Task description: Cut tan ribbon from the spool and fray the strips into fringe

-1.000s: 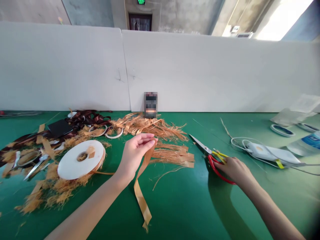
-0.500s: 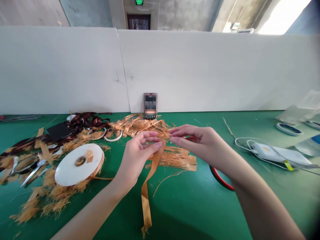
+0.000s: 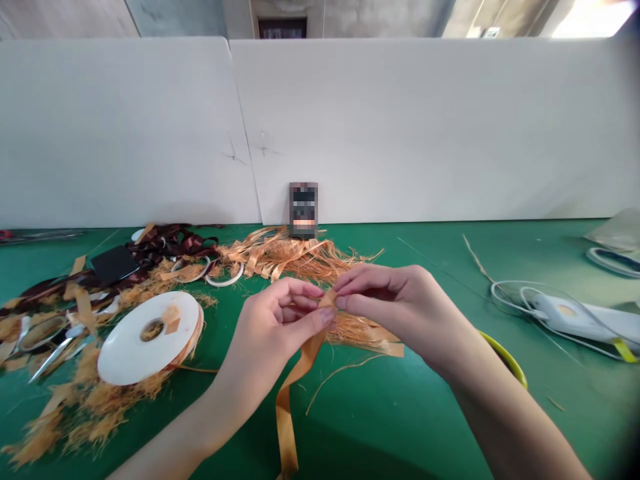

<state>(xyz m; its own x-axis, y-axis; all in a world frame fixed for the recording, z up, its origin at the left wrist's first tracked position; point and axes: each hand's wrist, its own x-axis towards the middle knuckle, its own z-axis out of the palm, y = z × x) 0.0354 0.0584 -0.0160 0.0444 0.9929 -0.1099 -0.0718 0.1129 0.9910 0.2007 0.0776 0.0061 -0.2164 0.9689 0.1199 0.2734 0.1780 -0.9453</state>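
My left hand (image 3: 277, 330) and my right hand (image 3: 397, 307) meet above the green mat, pinching a strip of gold satin ribbon (image 3: 295, 380) between their fingertips. The ribbon hangs down in a long twisted tail past my left wrist. A white ribbon spool (image 3: 149, 337) lies flat to the left of my left hand, and a thin ribbon runs from it. Under my right hand lies a pile of frayed orange ribbon strips (image 3: 363, 337). Beyond my right forearm, a yellow scissor handle (image 3: 506, 357) shows, with the rest of the scissors hidden.
A larger frayed pile (image 3: 280, 257) lies behind my hands, beside a dark brown ribbon tangle (image 3: 173, 243) and a black pouch (image 3: 115, 265). Silver scissors (image 3: 50, 359) lie at the left. A white device with cable (image 3: 570, 319) sits at the right, before a white partition (image 3: 425, 127).
My right hand has left the scissors and moved left to the ribbon. Both hands have closed in and now pinch it together. The view has tilted slightly downward.
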